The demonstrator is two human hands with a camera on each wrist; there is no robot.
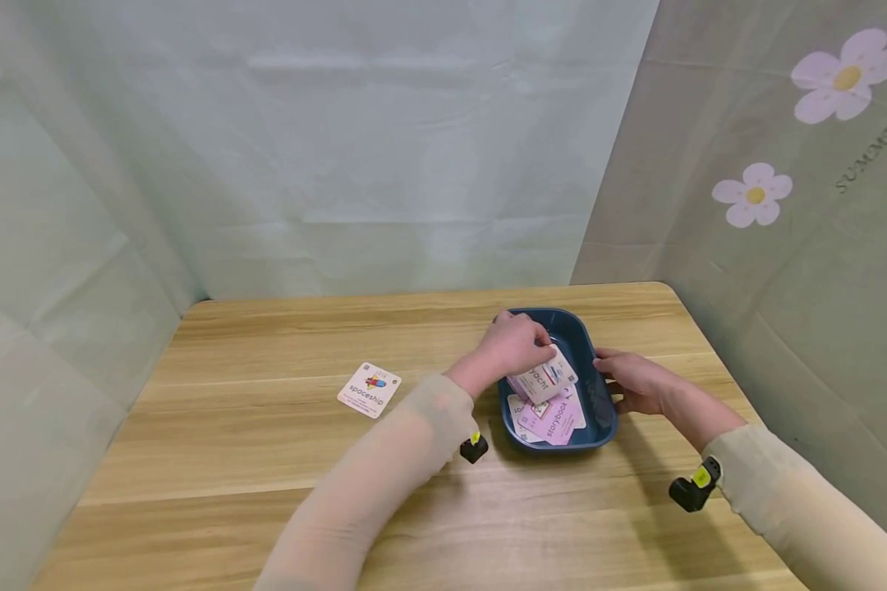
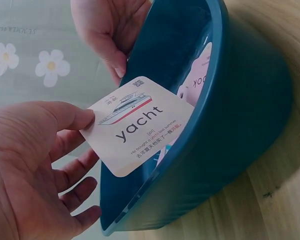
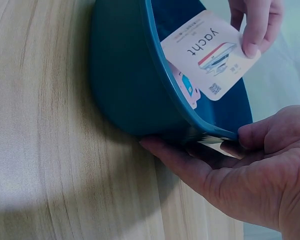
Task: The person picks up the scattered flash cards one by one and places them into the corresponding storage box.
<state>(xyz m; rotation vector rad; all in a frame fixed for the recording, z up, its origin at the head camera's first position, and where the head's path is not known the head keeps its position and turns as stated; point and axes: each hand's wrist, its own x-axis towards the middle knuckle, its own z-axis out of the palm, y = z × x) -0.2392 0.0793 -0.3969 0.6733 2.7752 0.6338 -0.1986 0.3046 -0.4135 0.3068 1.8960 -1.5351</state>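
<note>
My left hand (image 1: 513, 345) pinches the corner of a white yacht card (image 2: 135, 125) between thumb and fingers. The card is tilted over the inside of a dark blue plastic bin (image 1: 604, 423), printed side showing. At the bin's right side, my right hand (image 1: 631, 382) grips the edge, its thumb at the rim and its other fingers against the outer wall in the right wrist view. Inside the bin lie a pink storybook card (image 1: 562, 420) and several other cards, partly covered by one another and by the yacht card.
A white spaceship card (image 1: 369, 390) lies face up on the wooden table (image 1: 251, 435), left of the bin. Pale curtains (image 1: 384, 164) hang behind the table and at both sides, the right one with printed flowers. Each sleeve carries a small black wrist camera (image 1: 475, 448).
</note>
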